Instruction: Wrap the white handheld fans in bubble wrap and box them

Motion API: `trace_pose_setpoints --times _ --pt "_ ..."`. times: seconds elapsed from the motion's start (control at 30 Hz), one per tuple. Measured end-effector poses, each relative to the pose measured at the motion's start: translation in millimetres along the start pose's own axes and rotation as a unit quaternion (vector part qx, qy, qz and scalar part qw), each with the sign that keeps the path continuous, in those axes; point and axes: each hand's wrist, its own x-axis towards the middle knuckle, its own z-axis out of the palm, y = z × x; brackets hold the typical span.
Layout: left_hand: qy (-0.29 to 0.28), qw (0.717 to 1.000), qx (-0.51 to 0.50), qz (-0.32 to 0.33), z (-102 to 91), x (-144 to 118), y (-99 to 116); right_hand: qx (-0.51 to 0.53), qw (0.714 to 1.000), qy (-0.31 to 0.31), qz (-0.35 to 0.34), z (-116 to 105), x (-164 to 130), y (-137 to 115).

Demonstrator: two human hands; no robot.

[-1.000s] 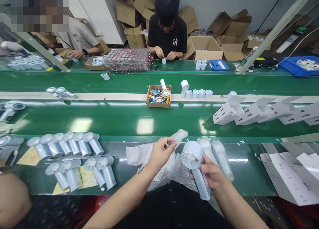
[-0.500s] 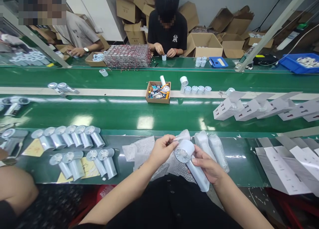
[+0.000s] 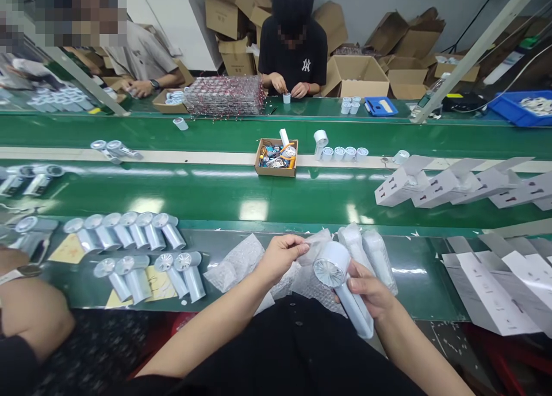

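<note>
My right hand (image 3: 371, 289) is wrapped round the handle of a light blue handheld fan (image 3: 338, 258), whose round grille faces left and toward me. My left hand (image 3: 282, 255) pinches the edge of a bubble wrap bag (image 3: 317, 245) just beyond the fan head. More loose bubble wrap (image 3: 239, 261) lies on the bench under and left of my hands. Behind my right hand rest two wrapped fans (image 3: 379, 258) side by side. To the left, several bare fans (image 3: 131, 229) stand in rows, some on yellow paper.
Open white cartons (image 3: 487, 287) stand at the right, with more cartons (image 3: 403, 180) on the green belt (image 3: 207, 195). A small box of tools and parts (image 3: 276, 169) sits on the middle strip. Co-workers sit opposite; another person's arm (image 3: 34, 304) is at my left.
The fan in my right hand has shifted slightly right, away from my left hand. The bubble wrap pinched by my left hand shows more beside the fan head. The whole view has shifted a little.
</note>
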Motion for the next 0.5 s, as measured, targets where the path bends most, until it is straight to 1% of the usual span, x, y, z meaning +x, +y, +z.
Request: trace_pose_setpoints --times 0.03,0.1,0.2,0.27,0.33,0.37,0.4,0.47,0.5 --pt "-0.01 1.0 0.002 -0.01 1.4 -1.2 -1.0 0.002 1.0 -0.007 0.004 -0.9 0.3 0.5" --pt "-0.028 0.999 0.007 -0.025 2.4 -2.5 -3.2 -0.004 1.0 -0.002 0.014 -2.5 2.7 2.1" --pt "-0.025 0.999 0.002 -0.019 -0.8 -2.1 -3.3 -0.022 0.999 0.042 0.011 -3.2 5.5 7.5" --pt "-0.021 1.0 0.011 0.011 -3.3 -1.9 -0.2 -0.033 0.995 0.091 0.001 -1.7 5.2 13.1" --pt "-0.038 0.993 0.079 0.076 -4.1 -2.9 4.3 -0.046 0.989 0.141 0.001 1.4 4.1 18.5" --pt "-0.054 0.982 0.136 0.123 -3.9 -3.9 6.3 -0.053 0.985 0.162 0.001 3.5 3.7 20.6" --pt "-0.076 0.961 0.199 0.177 -3.7 -5.4 7.9 -0.059 0.982 0.181 0.002 6.1 3.5 21.9" --pt "-0.127 0.9 0.306 0.284 -4.7 -9.0 9.2 -0.061 0.975 0.212 -0.015 12.2 3.8 22.0" --pt "-0.153 0.867 0.343 0.327 -6.5 -11.2 8.8 -0.058 0.972 0.225 -0.033 15.7 4.2 21.0"
